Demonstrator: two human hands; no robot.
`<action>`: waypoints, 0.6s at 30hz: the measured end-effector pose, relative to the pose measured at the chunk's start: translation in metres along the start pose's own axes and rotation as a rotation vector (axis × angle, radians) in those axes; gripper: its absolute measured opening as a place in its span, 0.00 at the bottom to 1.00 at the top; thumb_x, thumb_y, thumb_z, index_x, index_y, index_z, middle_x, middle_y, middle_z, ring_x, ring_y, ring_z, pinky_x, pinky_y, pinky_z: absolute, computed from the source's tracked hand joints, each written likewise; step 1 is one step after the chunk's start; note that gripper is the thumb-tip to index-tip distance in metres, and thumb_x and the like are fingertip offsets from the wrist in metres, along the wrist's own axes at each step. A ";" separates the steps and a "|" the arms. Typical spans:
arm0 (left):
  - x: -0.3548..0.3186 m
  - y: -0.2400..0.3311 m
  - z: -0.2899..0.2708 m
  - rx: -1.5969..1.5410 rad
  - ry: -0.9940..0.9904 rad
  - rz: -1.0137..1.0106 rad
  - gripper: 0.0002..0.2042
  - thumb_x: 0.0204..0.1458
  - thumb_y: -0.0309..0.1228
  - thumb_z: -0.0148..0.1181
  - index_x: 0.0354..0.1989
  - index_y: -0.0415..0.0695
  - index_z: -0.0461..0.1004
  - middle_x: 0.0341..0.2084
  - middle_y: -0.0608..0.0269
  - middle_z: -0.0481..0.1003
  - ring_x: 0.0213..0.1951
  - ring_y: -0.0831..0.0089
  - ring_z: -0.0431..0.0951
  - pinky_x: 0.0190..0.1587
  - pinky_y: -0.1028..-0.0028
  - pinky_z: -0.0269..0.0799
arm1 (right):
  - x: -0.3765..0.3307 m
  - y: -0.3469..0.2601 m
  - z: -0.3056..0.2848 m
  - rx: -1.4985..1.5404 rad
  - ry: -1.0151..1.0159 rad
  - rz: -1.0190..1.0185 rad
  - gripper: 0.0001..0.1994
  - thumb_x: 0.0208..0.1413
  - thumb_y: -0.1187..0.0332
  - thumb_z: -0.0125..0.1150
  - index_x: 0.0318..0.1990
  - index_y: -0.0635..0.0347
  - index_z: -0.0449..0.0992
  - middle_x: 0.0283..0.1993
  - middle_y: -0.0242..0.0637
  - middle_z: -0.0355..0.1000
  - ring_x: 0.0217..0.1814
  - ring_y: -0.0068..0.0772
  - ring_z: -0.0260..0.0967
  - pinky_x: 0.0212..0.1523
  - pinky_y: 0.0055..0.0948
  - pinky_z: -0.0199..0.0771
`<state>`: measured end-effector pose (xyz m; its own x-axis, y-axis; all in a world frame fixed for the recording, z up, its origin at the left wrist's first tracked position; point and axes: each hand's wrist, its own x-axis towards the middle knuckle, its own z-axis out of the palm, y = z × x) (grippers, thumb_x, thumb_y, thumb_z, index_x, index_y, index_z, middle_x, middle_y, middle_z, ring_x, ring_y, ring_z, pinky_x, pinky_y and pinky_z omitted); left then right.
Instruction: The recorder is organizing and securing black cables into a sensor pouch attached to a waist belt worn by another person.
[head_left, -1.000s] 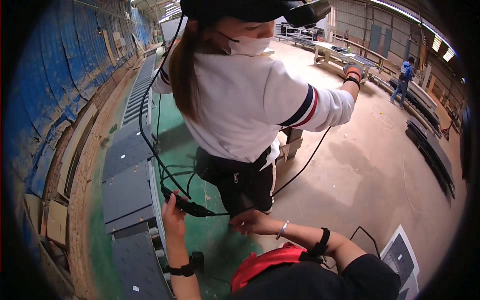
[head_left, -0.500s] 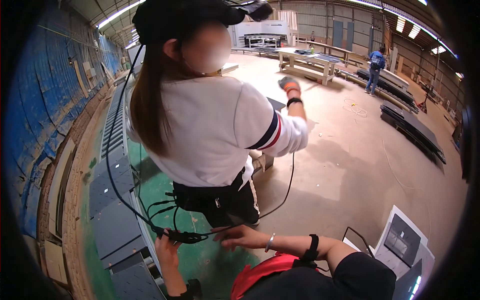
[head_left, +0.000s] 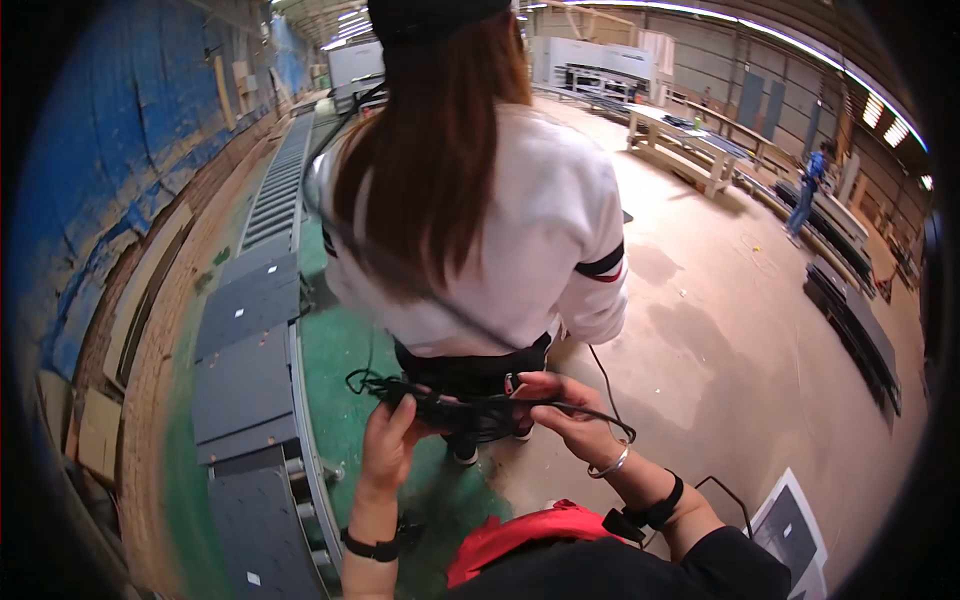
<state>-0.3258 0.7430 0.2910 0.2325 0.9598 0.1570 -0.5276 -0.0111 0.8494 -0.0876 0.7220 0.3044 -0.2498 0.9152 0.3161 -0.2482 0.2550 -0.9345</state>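
Already, we have the black cable bundle [head_left: 470, 412] gathered at the frame's lower centre — left hand [head_left: 388, 440] and right hand [head_left: 578, 415] both grasping it — though a loop [head_left: 628, 430] juts out loose and a blurred cable [head_left: 400, 281] crosses the co-worker's back [head_left: 545, 220].

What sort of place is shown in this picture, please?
It looks like a factory hall or workshop, possibly one that handles panels. A roller conveyor runs along the left with flat dark grey panels lying on it, and a pale worktable stands farther back.
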 end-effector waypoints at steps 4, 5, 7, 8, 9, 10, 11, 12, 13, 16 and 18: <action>0.003 0.000 0.013 -0.039 -0.013 -0.003 0.14 0.57 0.37 0.44 0.44 0.40 0.65 0.31 0.56 0.73 0.36 0.68 0.74 0.43 0.71 0.67 | 0.006 -0.002 0.004 -0.483 -0.063 -0.122 0.25 0.48 0.75 0.60 0.56 0.58 0.63 0.46 0.31 0.67 0.32 0.16 0.61 0.34 0.17 0.65; 0.000 0.002 0.012 -0.007 -0.053 0.013 0.13 0.56 0.35 0.46 0.45 0.40 0.64 0.32 0.56 0.73 0.37 0.69 0.73 0.44 0.72 0.67 | 0.006 -0.007 0.009 -0.451 -0.097 -0.103 0.25 0.48 0.75 0.60 0.56 0.57 0.63 0.47 0.29 0.66 0.31 0.16 0.57 0.32 0.16 0.62; -0.009 0.007 0.004 0.066 -0.136 0.031 0.13 0.54 0.31 0.50 0.46 0.39 0.63 0.33 0.56 0.72 0.40 0.69 0.72 0.46 0.73 0.66 | 0.005 -0.013 0.011 -0.394 -0.308 0.012 0.25 0.48 0.75 0.60 0.56 0.56 0.64 0.48 0.29 0.66 0.32 0.16 0.57 0.34 0.16 0.61; -0.013 0.003 -0.003 0.074 -0.179 0.049 0.16 0.50 0.26 0.53 0.48 0.39 0.61 0.36 0.53 0.72 0.43 0.68 0.71 0.49 0.71 0.64 | 0.005 -0.011 0.013 -0.331 -0.334 -0.019 0.23 0.48 0.73 0.60 0.54 0.56 0.66 0.49 0.29 0.65 0.36 0.16 0.59 0.36 0.16 0.62; -0.018 0.001 -0.003 0.046 -0.186 0.031 0.17 0.50 0.25 0.53 0.48 0.39 0.61 0.38 0.53 0.71 0.44 0.67 0.71 0.50 0.70 0.64 | 0.006 -0.007 0.016 -0.424 -0.358 -0.143 0.20 0.49 0.72 0.59 0.52 0.58 0.68 0.49 0.32 0.66 0.37 0.18 0.62 0.37 0.18 0.64; -0.024 0.000 -0.001 0.017 -0.191 0.014 0.18 0.50 0.24 0.53 0.49 0.40 0.60 0.39 0.52 0.71 0.45 0.66 0.71 0.51 0.69 0.63 | 0.004 -0.006 0.015 -0.386 -0.353 -0.028 0.19 0.50 0.72 0.59 0.51 0.58 0.68 0.48 0.33 0.67 0.38 0.19 0.64 0.37 0.19 0.65; -0.028 -0.001 -0.001 -0.013 -0.195 -0.001 0.18 0.49 0.23 0.53 0.50 0.40 0.59 0.40 0.51 0.70 0.46 0.66 0.70 0.52 0.69 0.63 | 0.003 -0.005 0.014 -0.347 -0.348 0.086 0.18 0.51 0.71 0.58 0.51 0.59 0.69 0.47 0.35 0.68 0.38 0.20 0.66 0.38 0.19 0.66; -0.031 -0.002 -0.006 -0.019 -0.230 -0.005 0.23 0.47 0.20 0.54 0.53 0.41 0.56 0.43 0.49 0.69 0.49 0.64 0.69 0.53 0.66 0.62 | 0.005 -0.001 0.011 -0.341 -0.347 0.063 0.17 0.52 0.71 0.55 0.51 0.60 0.68 0.44 0.37 0.70 0.37 0.21 0.67 0.37 0.19 0.67; -0.035 -0.003 -0.008 -0.016 -0.233 -0.012 0.24 0.47 0.19 0.53 0.53 0.41 0.55 0.43 0.48 0.69 0.49 0.64 0.69 0.53 0.66 0.62 | 0.003 0.006 0.008 -0.213 -0.328 0.095 0.15 0.55 0.71 0.52 0.50 0.64 0.68 0.42 0.38 0.72 0.39 0.21 0.68 0.38 0.19 0.68; -0.044 -0.005 -0.007 -0.018 -0.262 -0.046 0.29 0.46 0.15 0.52 0.57 0.41 0.50 0.46 0.46 0.67 0.50 0.64 0.69 0.54 0.66 0.63 | -0.003 0.023 -0.003 0.103 -0.171 0.336 0.14 0.58 0.70 0.47 0.48 0.70 0.68 0.40 0.42 0.72 0.37 0.24 0.70 0.41 0.22 0.71; -0.048 -0.004 -0.005 -0.015 -0.275 -0.073 0.29 0.47 0.15 0.52 0.57 0.42 0.49 0.48 0.45 0.66 0.50 0.64 0.69 0.54 0.66 0.63 | -0.003 0.036 -0.008 0.258 0.001 0.378 0.15 0.59 0.67 0.46 0.48 0.70 0.67 0.40 0.42 0.71 0.35 0.26 0.70 0.38 0.24 0.73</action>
<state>-0.3391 0.6986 0.2778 0.4826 0.8457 0.2279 -0.5125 0.0616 0.8565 -0.0881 0.7311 0.2691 -0.3668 0.9295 -0.0398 -0.3647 -0.1831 -0.9129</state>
